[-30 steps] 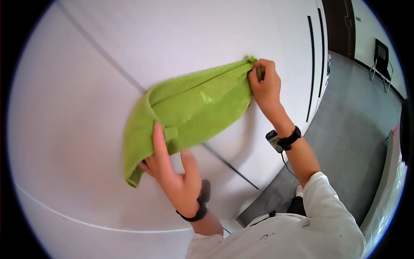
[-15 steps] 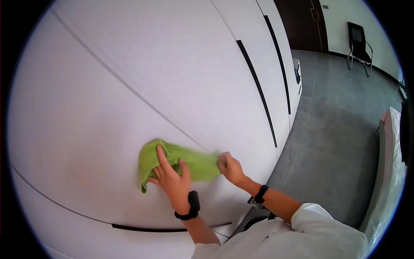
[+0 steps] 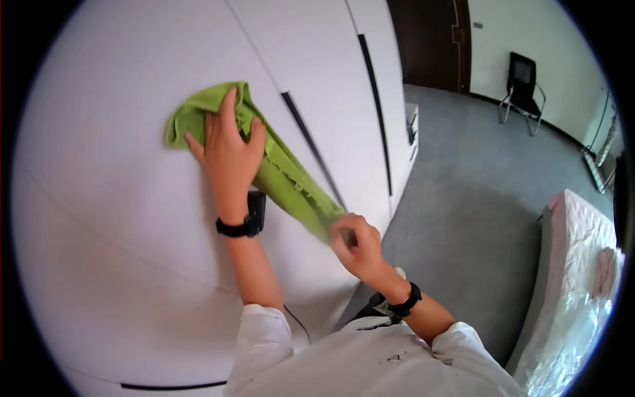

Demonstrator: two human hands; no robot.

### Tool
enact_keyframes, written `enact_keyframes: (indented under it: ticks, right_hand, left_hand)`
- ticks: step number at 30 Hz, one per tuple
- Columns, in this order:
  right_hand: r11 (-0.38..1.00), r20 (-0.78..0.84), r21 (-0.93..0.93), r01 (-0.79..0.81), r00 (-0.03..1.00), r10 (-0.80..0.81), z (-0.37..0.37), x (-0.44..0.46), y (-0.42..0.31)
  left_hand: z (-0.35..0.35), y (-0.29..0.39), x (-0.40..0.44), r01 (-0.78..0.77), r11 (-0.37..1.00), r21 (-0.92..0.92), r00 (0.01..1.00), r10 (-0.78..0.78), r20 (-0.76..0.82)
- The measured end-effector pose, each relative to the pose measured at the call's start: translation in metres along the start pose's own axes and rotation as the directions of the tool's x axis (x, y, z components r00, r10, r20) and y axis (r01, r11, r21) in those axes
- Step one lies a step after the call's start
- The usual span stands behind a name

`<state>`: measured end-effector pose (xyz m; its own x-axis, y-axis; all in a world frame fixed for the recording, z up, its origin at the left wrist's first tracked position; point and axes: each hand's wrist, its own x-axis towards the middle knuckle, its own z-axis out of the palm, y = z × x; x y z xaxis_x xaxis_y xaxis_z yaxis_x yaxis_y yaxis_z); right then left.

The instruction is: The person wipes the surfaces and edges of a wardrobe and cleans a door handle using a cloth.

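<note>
A green cloth with a frayed edge is stretched between my two hands against the white cabinet front. My left hand holds the bunched upper end against the panel, its fingers spread over the fabric. At the lower right, my right hand is closed round the other end of the cloth, slightly blurred. Both wrists wear black bands. Just right of the cloth runs a long black handle strip on the cabinet.
A second black handle strip lies farther along the cabinet. Grey floor stretches to the right. A plastic-covered mattress stands at the lower right. At the back are a black chair and a dark door.
My left hand has moved up the panel with its end of the cloth. The cloth now runs longer and more diagonally to my right hand. The view has shifted.
</note>
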<state>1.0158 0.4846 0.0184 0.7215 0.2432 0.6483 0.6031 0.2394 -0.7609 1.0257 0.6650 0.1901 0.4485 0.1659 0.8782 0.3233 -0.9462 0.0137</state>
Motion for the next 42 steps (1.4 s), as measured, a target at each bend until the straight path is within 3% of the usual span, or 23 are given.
enact_keyframes:
  ticks: [2, 6, 8, 10, 12, 14, 16, 17, 19, 20, 22, 23, 24, 26, 28, 30, 31, 36, 38, 42]
  right_hand:
    - [0.993, -0.010, -0.095, 0.073, 0.997, -0.075, -0.026, 0.023, 0.007]
    - [0.972, -0.069, -0.114, 0.203, 0.975, -0.212, -0.067, 0.095, 0.028]
    - [0.991, -0.193, 0.052, 0.125, 0.975, -0.113, -0.090, 0.134, 0.040]
    - [0.980, -0.176, -0.086, 0.177, 0.966, -0.190, -0.113, 0.164, 0.057]
    - [0.956, -0.338, 0.199, 0.216, 0.931, -0.140, -0.124, 0.193, 0.076]
    - [0.965, -0.305, 0.183, 0.189, 0.944, -0.127, -0.147, 0.216, 0.093]
    - [0.986, -0.204, 0.159, -0.055, 0.975, 0.088, -0.163, 0.231, 0.106]
    - [0.982, -0.193, 0.172, -0.078, 0.975, 0.111, -0.169, 0.240, 0.115]
    - [0.933, -0.045, 0.114, -0.340, 0.937, 0.347, -0.176, 0.264, 0.137]
    - [0.926, -0.030, 0.134, -0.353, 0.933, 0.359, -0.177, 0.271, 0.148]
    - [0.969, 0.023, -0.133, -0.209, 0.977, 0.213, -0.186, 0.295, 0.171]
    - [0.974, 0.018, -0.162, -0.161, 0.986, 0.166, -0.190, 0.305, 0.177]
    - [0.978, 0.034, -0.148, -0.150, 0.987, 0.157, -0.196, 0.317, 0.183]
    - [0.991, -0.045, -0.063, 0.115, 0.992, -0.118, -0.212, 0.337, 0.198]
    - [0.995, -0.016, 0.046, 0.093, 0.996, -0.093, -0.233, 0.363, 0.220]
    - [0.956, -0.081, 0.255, 0.144, 0.989, -0.127, -0.245, 0.395, 0.245]
    - [0.968, -0.001, 0.128, 0.215, 0.976, -0.216, -0.252, 0.416, 0.261]
    - [0.913, 0.264, 0.299, 0.276, 0.896, -0.357, -0.253, 0.515, 0.292]
    - [0.897, 0.313, 0.354, 0.266, 0.870, -0.382, -0.250, 0.544, 0.313]
    - [0.840, 0.303, 0.329, 0.433, 0.794, -0.528, -0.219, 0.616, 0.331]
  left_hand:
    - [0.030, 0.023, 0.029, 0.082, 0.969, -0.233, 0.996, -0.070, 0.056]
    - [0.096, 0.068, 0.091, 0.136, 0.928, -0.348, 0.991, -0.130, 0.041]
    - [0.122, 0.092, 0.115, 0.169, 0.903, -0.395, 0.984, -0.177, 0.017]
    - [0.148, 0.110, 0.131, 0.152, 0.908, -0.391, 0.967, -0.218, -0.129]
    - [0.183, 0.119, 0.137, 0.142, 0.889, -0.435, 0.966, -0.220, -0.134]
    - [0.219, 0.136, 0.150, 0.137, 0.874, -0.467, 0.966, -0.222, -0.132]
    - [0.258, 0.149, 0.154, 0.073, 0.911, -0.406, 0.984, -0.132, -0.118]
    - [0.277, 0.156, 0.159, 0.031, 0.930, -0.367, 0.986, -0.089, -0.142]
    - [0.322, 0.166, 0.171, -0.011, 0.903, -0.429, 0.992, -0.044, -0.117]
    - [0.343, 0.171, 0.175, -0.043, 0.877, -0.479, 0.991, -0.023, -0.130]
    - [0.371, 0.181, 0.183, -0.057, 0.902, -0.428, 0.986, -0.016, -0.165]
    - [0.382, 0.185, 0.184, -0.054, 0.917, -0.394, 0.985, -0.016, -0.170]
    - [0.389, 0.190, 0.187, -0.049, 0.932, -0.360, 0.984, -0.018, -0.179]
    - [0.399, 0.197, 0.193, -0.030, 0.943, -0.331, 0.976, -0.043, -0.213]
    - [0.402, 0.207, 0.203, 0.038, 0.964, -0.263, 0.993, -0.065, -0.094]
    - [0.409, 0.219, 0.205, 0.080, 0.990, -0.115, 0.989, -0.093, -0.114]
    - [0.413, 0.223, 0.206, 0.118, 0.993, 0.009, 0.985, -0.116, -0.128]
    - [0.428, 0.234, 0.209, 0.211, 0.922, 0.326, 0.970, -0.155, -0.189]
    - [0.432, 0.243, 0.216, 0.236, 0.857, 0.459, 0.958, -0.125, -0.258]
    - [0.432, 0.253, 0.229, 0.266, 0.798, 0.541, 0.946, -0.109, -0.305]
